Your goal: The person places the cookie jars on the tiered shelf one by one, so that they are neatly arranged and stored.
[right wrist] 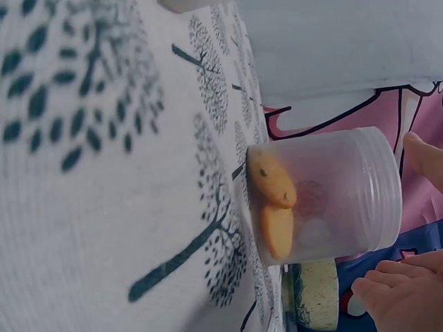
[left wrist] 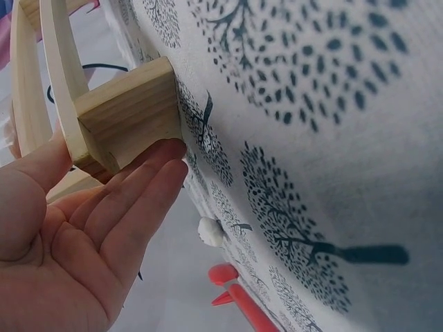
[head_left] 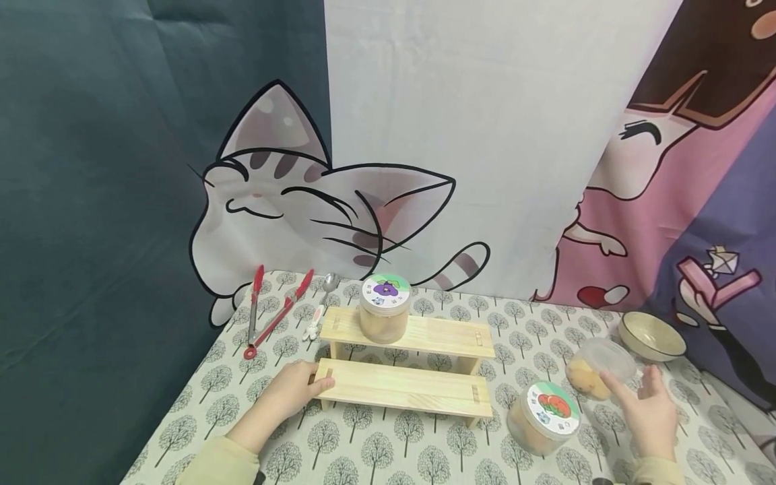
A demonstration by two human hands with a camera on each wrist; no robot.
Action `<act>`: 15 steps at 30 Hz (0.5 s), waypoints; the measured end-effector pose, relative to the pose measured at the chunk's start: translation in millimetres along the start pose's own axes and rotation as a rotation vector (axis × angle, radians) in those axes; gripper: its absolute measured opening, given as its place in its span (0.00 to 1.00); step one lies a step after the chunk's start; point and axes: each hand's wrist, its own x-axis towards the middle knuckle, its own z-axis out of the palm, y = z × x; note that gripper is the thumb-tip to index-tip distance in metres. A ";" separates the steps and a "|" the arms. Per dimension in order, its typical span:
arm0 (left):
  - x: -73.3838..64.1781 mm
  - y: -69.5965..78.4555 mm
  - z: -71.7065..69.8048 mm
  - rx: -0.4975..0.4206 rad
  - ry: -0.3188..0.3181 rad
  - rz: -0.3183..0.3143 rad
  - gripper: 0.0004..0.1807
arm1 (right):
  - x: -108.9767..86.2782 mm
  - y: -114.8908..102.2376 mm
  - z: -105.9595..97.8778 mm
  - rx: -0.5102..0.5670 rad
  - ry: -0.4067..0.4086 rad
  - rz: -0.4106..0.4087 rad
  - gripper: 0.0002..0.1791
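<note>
My left hand (head_left: 296, 391) holds the left end of a two-tier wooden rack (head_left: 403, 387) at its lower step. In the left wrist view the thumb lies on one side of the wooden end and the fingers (left wrist: 142, 197) stretch along the other. At the right, my right hand (head_left: 649, 407) is beside a lidless clear jar (head_left: 612, 357), fingers spread and holding nothing. A gap shows between that hand and the jar's rim in the right wrist view. A few yellow cookies (right wrist: 277, 228) lie in the bottom of this jar.
On the upper step stands a jar with a purple fruit label (head_left: 384, 306). A tomato-labelled jar (head_left: 543, 417) sits between rack and right hand. A bowl (head_left: 651, 337) is at the back right. Red-tipped tongs (head_left: 279, 320) and a spoon (head_left: 321, 306) lie at the back left.
</note>
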 end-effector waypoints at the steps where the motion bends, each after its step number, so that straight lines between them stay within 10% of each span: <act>1: 0.1 -0.1 0.0 -0.002 0.000 0.000 0.19 | 0.4 0.8 0.2 0.004 -0.008 0.003 0.55; 15: -0.5 -0.4 2.3 -0.018 0.007 0.001 0.18 | 13.1 8.8 -3.0 -0.108 -0.068 0.007 0.57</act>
